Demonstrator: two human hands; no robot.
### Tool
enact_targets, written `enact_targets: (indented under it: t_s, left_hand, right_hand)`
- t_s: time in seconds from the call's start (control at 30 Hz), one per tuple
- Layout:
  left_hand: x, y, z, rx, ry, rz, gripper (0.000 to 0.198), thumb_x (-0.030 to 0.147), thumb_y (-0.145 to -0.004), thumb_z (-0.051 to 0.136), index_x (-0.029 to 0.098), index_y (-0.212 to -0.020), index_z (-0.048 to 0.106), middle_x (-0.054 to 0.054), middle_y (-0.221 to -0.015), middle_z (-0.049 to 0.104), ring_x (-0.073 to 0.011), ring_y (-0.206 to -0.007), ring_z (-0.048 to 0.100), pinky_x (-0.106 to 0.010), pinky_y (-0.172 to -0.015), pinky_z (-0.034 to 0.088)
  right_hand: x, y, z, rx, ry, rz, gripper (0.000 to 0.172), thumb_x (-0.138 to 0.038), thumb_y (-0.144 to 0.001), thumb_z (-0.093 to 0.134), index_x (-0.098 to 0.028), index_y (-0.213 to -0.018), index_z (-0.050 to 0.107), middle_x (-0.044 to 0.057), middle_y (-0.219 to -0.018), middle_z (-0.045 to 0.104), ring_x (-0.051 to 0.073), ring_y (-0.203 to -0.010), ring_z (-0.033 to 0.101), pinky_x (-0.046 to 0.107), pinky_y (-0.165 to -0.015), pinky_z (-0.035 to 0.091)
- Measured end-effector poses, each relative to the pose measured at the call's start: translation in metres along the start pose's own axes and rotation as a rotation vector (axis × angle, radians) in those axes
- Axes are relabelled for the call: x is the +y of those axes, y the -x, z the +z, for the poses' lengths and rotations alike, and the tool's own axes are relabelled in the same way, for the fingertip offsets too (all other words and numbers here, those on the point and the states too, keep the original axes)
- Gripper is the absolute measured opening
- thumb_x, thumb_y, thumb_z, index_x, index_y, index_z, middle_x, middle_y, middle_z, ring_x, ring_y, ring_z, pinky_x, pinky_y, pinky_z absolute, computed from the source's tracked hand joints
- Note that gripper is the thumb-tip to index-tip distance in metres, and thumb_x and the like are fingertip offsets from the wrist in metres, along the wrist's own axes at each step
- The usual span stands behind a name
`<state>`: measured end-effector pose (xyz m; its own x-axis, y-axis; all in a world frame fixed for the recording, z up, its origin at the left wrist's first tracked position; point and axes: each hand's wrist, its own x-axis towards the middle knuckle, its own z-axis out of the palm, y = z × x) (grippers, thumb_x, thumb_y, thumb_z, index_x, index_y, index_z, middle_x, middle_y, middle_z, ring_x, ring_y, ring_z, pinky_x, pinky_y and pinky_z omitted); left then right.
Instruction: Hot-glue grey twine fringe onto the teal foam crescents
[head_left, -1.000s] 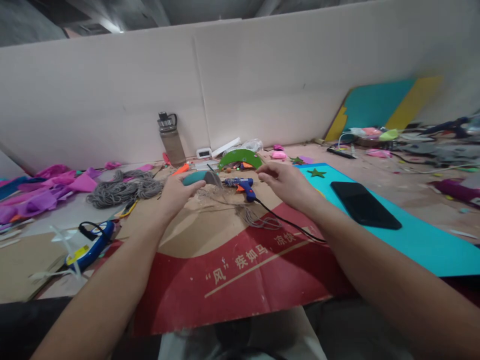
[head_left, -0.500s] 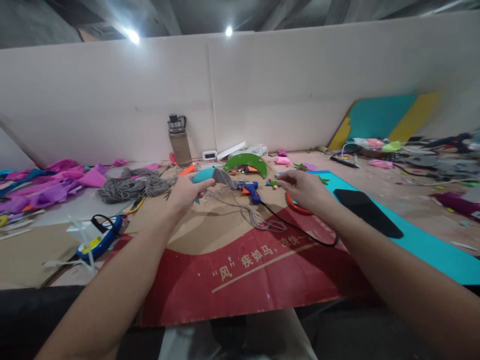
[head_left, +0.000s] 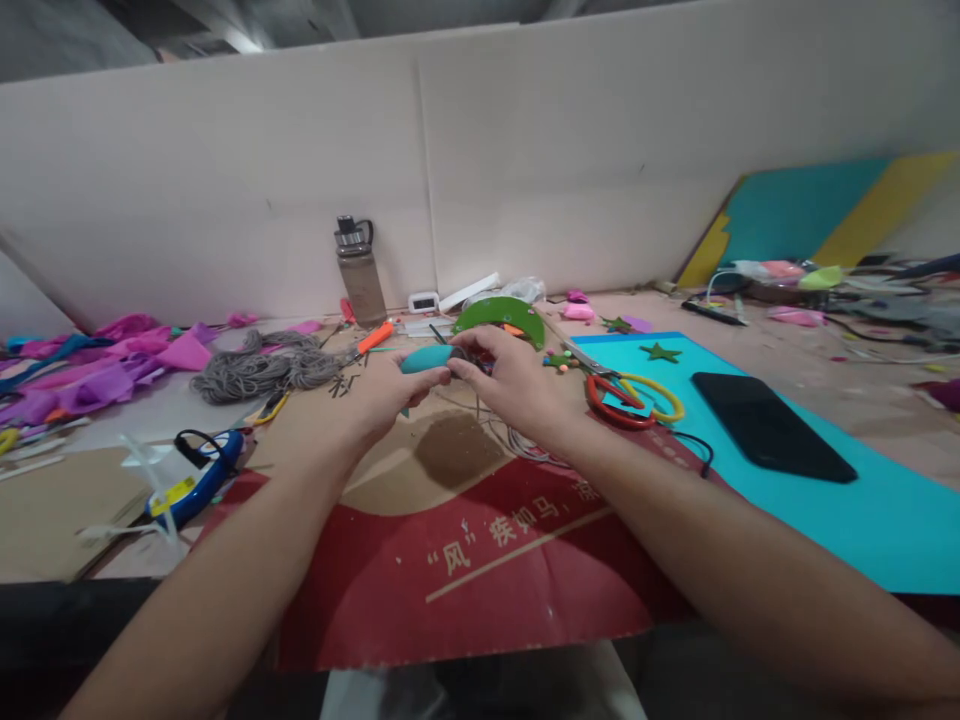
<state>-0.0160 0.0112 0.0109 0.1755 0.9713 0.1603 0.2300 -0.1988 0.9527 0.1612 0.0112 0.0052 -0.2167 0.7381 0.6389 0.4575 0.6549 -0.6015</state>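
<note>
My left hand (head_left: 373,392) grips a teal curved piece (head_left: 427,358), thumb along its near side. My right hand (head_left: 511,382) is closed at the piece's right end, where grey yarn is wound; its fingers cover most of that end. Both thumbs nearly meet there. Loose loops of grey yarn (head_left: 529,446) lie on the cardboard below my right hand. Behind that hand the blue glue gun is hidden, and part of its black cord (head_left: 701,447) shows to the right. A green crescent (head_left: 504,313) lies just beyond my hands.
Scissors with red and yellow handles (head_left: 595,402) lie right of my hand, near a black phone (head_left: 769,425) on a turquoise sheet (head_left: 892,520). Leftward are a grey yarn heap (head_left: 259,368), an orange-handled cutter (head_left: 375,337) and a blue power strip (head_left: 199,490). A bottle (head_left: 361,280) stands behind.
My right hand has moved left from beside the scissors to the yarn-wound end of the teal piece. My left hand still holds the piece. The view has shifted slightly.
</note>
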Motion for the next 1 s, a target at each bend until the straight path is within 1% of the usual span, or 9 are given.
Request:
enact_targets:
  t_s: [0.07, 0.13, 0.33, 0.43, 0.5, 0.67, 0.8, 0.9, 1.0]
  left_hand:
    - [-0.002, 0.000, 0.003, -0.021, -0.003, -0.002, 0.027, 0.034, -0.068, 0.076, 0.017, -0.065, 0.055, 0.007, -0.047, 0.042, -0.0056, -0.044, 0.033, -0.023, -0.044, 0.023]
    - [-0.004, 0.000, 0.005, -0.034, 0.005, -0.007, 0.025, 0.033, -0.068, 0.076, 0.017, -0.069, 0.057, 0.007, -0.049, 0.044, -0.0059, -0.044, 0.036, -0.023, -0.044, 0.025]
    - [-0.005, -0.001, 0.003, -0.095, -0.123, -0.009, 0.029, 0.037, -0.067, 0.078, 0.013, -0.078, 0.067, -0.003, -0.063, 0.064, -0.0113, -0.055, 0.055, -0.025, -0.053, 0.040]
    - [-0.004, 0.000, 0.004, -0.170, -0.061, -0.066, 0.030, 0.040, -0.068, 0.076, 0.012, -0.078, 0.068, -0.004, -0.065, 0.067, -0.0114, -0.056, 0.057, -0.025, -0.055, 0.043]
    - [-0.004, 0.001, 0.006, -0.191, -0.019, -0.094, 0.028, 0.039, -0.069, 0.075, 0.013, -0.075, 0.068, -0.003, -0.061, 0.066, -0.0106, -0.053, 0.056, -0.024, -0.052, 0.042]
    - [-0.001, 0.003, 0.009, -0.156, -0.019, -0.101, 0.021, 0.034, -0.069, 0.073, 0.014, -0.068, 0.068, 0.001, -0.051, 0.058, -0.0076, -0.045, 0.049, -0.020, -0.043, 0.034]
    - [-0.002, 0.001, 0.006, -0.138, 0.001, -0.107, 0.022, 0.035, -0.069, 0.074, 0.013, -0.069, 0.068, 0.000, -0.053, 0.058, -0.0069, -0.044, 0.046, -0.020, -0.042, 0.032]
    - [-0.003, 0.000, 0.005, -0.128, 0.001, -0.097, 0.022, 0.034, -0.068, 0.074, 0.013, -0.070, 0.067, -0.001, -0.058, 0.060, -0.0058, -0.045, 0.044, -0.020, -0.042, 0.031]
    - [-0.003, 0.000, 0.006, -0.120, -0.003, -0.076, 0.023, 0.034, -0.068, 0.075, 0.014, -0.072, 0.065, 0.000, -0.060, 0.059, -0.0055, -0.046, 0.043, -0.020, -0.043, 0.029]
  right_hand:
    - [0.002, 0.003, -0.001, -0.005, -0.022, 0.021, 0.010, -0.025, -0.087, 0.059, -0.018, -0.093, 0.065, 0.006, -0.093, 0.068, 0.018, -0.084, 0.060, 0.033, -0.078, 0.046]
    - [0.002, 0.004, -0.002, -0.010, -0.082, 0.060, 0.008, -0.023, -0.087, 0.058, -0.019, -0.088, 0.065, 0.004, -0.087, 0.068, 0.017, -0.080, 0.060, 0.032, -0.075, 0.045]
    - [0.004, 0.003, -0.006, -0.092, -0.214, 0.199, 0.010, -0.022, -0.083, 0.057, -0.017, -0.074, 0.060, 0.001, -0.072, 0.061, 0.014, -0.068, 0.054, 0.029, -0.067, 0.041]
    - [0.005, 0.003, -0.008, -0.124, -0.219, 0.237, 0.012, -0.023, -0.081, 0.057, -0.017, -0.071, 0.059, 0.000, -0.069, 0.059, 0.014, -0.066, 0.052, 0.029, -0.065, 0.039]
    - [0.005, 0.003, -0.008, -0.152, -0.230, 0.254, 0.012, -0.023, -0.080, 0.057, -0.017, -0.070, 0.059, 0.000, -0.068, 0.059, 0.014, -0.066, 0.051, 0.029, -0.065, 0.038]
    - [0.005, 0.003, -0.008, -0.186, -0.267, 0.265, 0.017, -0.027, -0.081, 0.056, -0.017, -0.068, 0.058, -0.002, -0.067, 0.056, 0.013, -0.065, 0.049, 0.028, -0.064, 0.037]
    - [0.012, 0.002, -0.009, -0.178, -0.302, 0.260, 0.020, -0.034, -0.084, 0.054, -0.018, -0.075, 0.060, 0.000, -0.073, 0.059, 0.014, -0.068, 0.051, 0.028, -0.064, 0.039]
    - [0.017, 0.003, -0.009, -0.137, -0.296, 0.236, 0.013, -0.030, -0.083, 0.057, -0.018, -0.079, 0.061, 0.002, -0.078, 0.063, 0.015, -0.071, 0.054, 0.029, -0.066, 0.041]
    - [0.016, 0.004, -0.011, -0.103, -0.226, 0.201, 0.009, -0.027, -0.082, 0.059, -0.019, -0.078, 0.062, 0.003, -0.079, 0.066, 0.015, -0.072, 0.056, 0.030, -0.069, 0.043]
